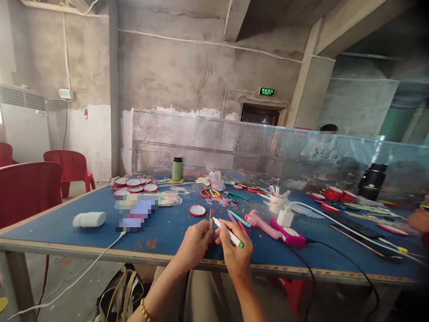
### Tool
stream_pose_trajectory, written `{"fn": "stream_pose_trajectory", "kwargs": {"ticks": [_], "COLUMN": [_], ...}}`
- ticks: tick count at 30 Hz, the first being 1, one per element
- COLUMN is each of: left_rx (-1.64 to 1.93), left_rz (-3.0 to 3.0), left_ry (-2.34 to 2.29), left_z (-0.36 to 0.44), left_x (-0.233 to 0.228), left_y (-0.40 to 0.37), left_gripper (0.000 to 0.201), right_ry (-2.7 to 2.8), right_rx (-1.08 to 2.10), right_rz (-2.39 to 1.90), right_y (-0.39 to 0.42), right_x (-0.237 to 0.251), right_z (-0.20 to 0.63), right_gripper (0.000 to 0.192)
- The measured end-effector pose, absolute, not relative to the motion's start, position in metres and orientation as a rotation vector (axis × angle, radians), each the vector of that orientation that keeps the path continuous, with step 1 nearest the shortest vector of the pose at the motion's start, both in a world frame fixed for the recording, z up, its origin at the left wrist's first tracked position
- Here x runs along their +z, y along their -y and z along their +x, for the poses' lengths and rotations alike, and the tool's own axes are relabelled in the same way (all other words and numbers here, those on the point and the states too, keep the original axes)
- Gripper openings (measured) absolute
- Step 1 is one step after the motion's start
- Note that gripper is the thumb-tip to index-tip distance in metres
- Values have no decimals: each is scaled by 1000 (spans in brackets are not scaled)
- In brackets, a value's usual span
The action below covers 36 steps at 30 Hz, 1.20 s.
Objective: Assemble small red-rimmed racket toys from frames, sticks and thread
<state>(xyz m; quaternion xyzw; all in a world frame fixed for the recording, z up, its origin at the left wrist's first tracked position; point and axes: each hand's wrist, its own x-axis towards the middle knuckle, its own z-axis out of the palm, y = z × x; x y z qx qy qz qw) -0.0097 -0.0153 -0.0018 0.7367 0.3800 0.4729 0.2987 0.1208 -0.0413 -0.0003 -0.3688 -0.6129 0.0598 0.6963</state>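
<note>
My left hand (196, 239) is closed round a small wooden stick (211, 220), held upright with a red upper end and some green beside it. In my right hand (237, 250) is a white marker pen (231, 233) with a green end, gripped like a pencil. Its tip meets the stick or is very close to it, near the coloured part. Just behind my hands lies a round red-rimmed disc (197, 210). To the right of the pen are a teal pen (238, 218) and a pink glue gun (263, 223).
A white bottle (90, 219) lies at the left, near a phone (139, 214) on a cable. Stacked red-rimmed discs (134, 183), pliers (211, 193) and a green flask (177, 169) stand farther back. A magenta power block (288, 235) and white cup (277, 202) are at right. A person sits behind the perforated screen (201, 138).
</note>
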Motion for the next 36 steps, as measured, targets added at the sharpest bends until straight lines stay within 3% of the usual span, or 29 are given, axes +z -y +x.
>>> {"fn": "stream_pose_trajectory", "kwargs": {"ticks": [36], "left_rx": [1261], "left_rz": [1970], "left_ry": [-1017], "left_z": [-10], "left_x": [-1], "left_y": [17], "left_gripper": [24], "right_ry": [1375], "right_rx": [119], "right_rz": [-852], "right_y": [44], "right_x": [1], "right_z": [120], "right_gripper": [26]}}
